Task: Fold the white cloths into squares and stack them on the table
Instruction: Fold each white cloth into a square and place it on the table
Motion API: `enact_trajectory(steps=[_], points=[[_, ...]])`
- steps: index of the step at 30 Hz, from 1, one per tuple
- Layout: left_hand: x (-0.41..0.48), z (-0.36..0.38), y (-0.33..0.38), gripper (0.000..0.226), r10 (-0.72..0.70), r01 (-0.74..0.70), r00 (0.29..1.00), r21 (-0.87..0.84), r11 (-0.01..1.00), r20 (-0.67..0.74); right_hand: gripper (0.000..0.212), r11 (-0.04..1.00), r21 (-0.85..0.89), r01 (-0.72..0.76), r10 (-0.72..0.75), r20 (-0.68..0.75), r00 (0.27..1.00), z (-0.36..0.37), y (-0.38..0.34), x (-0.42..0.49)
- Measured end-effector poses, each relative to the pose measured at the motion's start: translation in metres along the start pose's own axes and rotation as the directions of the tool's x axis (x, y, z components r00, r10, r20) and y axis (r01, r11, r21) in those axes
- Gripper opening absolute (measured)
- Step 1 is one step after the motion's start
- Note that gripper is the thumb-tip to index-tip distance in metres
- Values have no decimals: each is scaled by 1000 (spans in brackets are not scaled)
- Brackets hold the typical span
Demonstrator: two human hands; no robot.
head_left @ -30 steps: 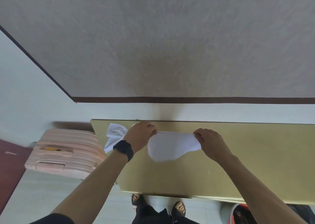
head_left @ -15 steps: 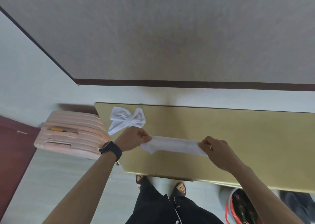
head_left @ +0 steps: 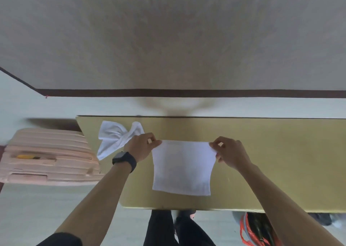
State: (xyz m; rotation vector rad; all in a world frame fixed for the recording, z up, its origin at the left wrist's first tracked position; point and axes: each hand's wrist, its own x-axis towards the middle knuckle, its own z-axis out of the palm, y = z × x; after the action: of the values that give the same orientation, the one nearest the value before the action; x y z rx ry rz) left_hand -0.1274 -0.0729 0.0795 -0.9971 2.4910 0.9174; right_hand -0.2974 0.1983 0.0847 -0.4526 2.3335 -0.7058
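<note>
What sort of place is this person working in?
Likely a room in a home: a yellowish table near a wall, a pink suitcase beside it, a white cloth being folded.

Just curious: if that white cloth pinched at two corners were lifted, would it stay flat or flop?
Probably floppy: the white cloth curves inward below the left hand and right hand. Likely light: fingertip pinches hold it. The crumpled cloth nearby suggests it keeps no shape.

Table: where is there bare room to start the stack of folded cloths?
The table is bare from the right hand to the right frame edge, and in a band behind the held cloth. Its left end is crowded: the crumpled cloth lies beside the left hand.
</note>
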Motion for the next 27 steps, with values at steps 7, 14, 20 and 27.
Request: enact_trajectory(steps=[7,14,20,27], points=[[55,38,-12,27,-193,163,981,-428,889,-26,26,987,116,-115,133,-161,978,42,13,63],[36,84,-30,22,-400,337,913,-696,634,78,26,878,389,-278,369,-182,911,81,37,43],[-1,128,-49,23,-520,490,836,-661,568,174,13,781,459,-424,519,-99,849,109,67,1],[-12,141,-57,27,-546,511,833,-508,693,94,13,786,405,-467,538,-78,839,127,90,-16]])
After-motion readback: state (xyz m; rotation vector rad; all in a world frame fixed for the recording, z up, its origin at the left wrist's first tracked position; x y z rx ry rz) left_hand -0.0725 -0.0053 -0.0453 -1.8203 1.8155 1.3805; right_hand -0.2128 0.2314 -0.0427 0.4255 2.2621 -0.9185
